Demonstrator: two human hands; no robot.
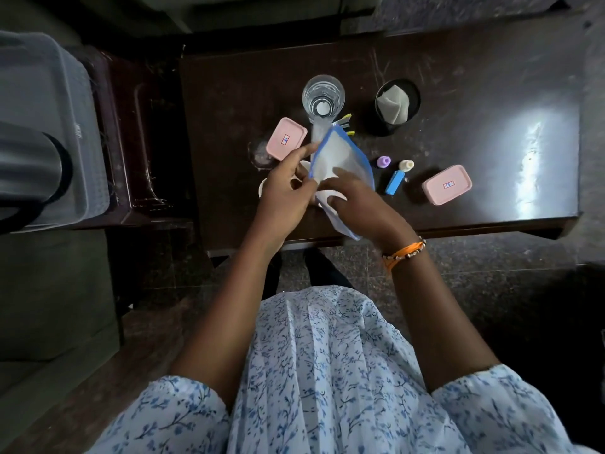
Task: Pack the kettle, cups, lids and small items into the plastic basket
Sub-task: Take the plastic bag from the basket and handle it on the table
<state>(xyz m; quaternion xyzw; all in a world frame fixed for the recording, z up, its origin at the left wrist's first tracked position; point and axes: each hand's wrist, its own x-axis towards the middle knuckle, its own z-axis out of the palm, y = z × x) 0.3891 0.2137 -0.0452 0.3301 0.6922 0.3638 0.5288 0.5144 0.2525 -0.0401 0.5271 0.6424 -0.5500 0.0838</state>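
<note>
Hands over the tabletop (pixel 458 93), both gripping our blue-edged zip pouch (pixel 340 158).

Our left hand (pixel 284 194) pinches its near edge, our right hand (pixel 357 201) clasps its lower part; white cups beneath are mostly hidden. The grey plastic basket (pixel 49 103) sits far left, cut off.

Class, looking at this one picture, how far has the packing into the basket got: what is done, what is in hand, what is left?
Done: the kettle already sits in the plastic basket on the left. In hand: the left hand and right hand both hold a blue-edged pouch over the table. Left: the glass cup, two pink boxes, black cup and small bottles.
</note>
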